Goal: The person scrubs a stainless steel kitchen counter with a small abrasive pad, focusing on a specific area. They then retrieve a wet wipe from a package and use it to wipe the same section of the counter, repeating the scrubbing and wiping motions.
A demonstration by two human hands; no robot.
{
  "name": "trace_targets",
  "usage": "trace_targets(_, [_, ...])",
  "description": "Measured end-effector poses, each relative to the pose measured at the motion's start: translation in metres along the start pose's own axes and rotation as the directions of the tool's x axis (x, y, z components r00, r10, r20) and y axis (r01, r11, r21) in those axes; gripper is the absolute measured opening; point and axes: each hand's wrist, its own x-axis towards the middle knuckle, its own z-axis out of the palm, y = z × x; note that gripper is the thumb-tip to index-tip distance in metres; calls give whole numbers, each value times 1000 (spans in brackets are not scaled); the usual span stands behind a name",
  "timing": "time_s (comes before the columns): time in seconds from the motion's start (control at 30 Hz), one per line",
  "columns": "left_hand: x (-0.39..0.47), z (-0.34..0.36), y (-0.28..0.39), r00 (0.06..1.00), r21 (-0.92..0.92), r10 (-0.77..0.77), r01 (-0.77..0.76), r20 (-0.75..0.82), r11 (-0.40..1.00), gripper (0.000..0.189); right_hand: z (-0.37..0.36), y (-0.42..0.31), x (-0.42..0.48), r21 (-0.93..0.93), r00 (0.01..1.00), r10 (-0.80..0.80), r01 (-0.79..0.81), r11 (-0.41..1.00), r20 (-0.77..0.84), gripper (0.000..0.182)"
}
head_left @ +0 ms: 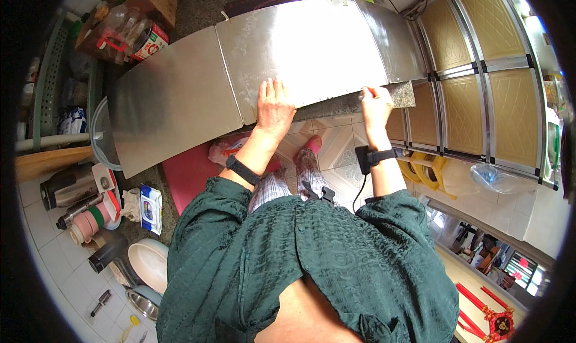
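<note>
A large folding metal sheet [306,55], creased into panels, lies over the stone countertop [400,94]. Bright glare covers its middle. My left hand [275,103] rests flat on the sheet near its front edge, fingers extended and holding nothing. At the front edge further right, my right hand [377,103] has its fingers curled, thumb and fingertips at the sheet's rim; whether they pinch the metal cannot be made out. Black straps circle both wrists, and a small black device with a cable sits at the right one.
Plastic bottles [146,39] and a cardboard box [157,3] stand behind the sheet's left part. At left are a pack of wipes [151,209], a pink cup [90,221] and a white basin [148,262]. Tan cabinet doors [463,104] line the right.
</note>
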Motion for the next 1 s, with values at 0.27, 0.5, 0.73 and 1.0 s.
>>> trace_targets(0.27, [-2,0,-3,1000,-20,-7,7,0,1000,74,-17,-18,32,244,986,162,-168,955,44,14])
trace_targets(0.5, [0,-1,-2,1000,-31,0,1,15,1000,73,-14,6,21,-164,955,-283,295,941,94,13])
trace_targets(0.73, [-2,0,-4,1000,-8,10,-10,20,1000,74,-23,2,40,-138,903,-299,354,925,307,9])
trace_targets(1.0, [-2,3,-4,1000,-5,16,-16,4,1000,73,-10,-10,38,-356,939,-259,327,876,225,10])
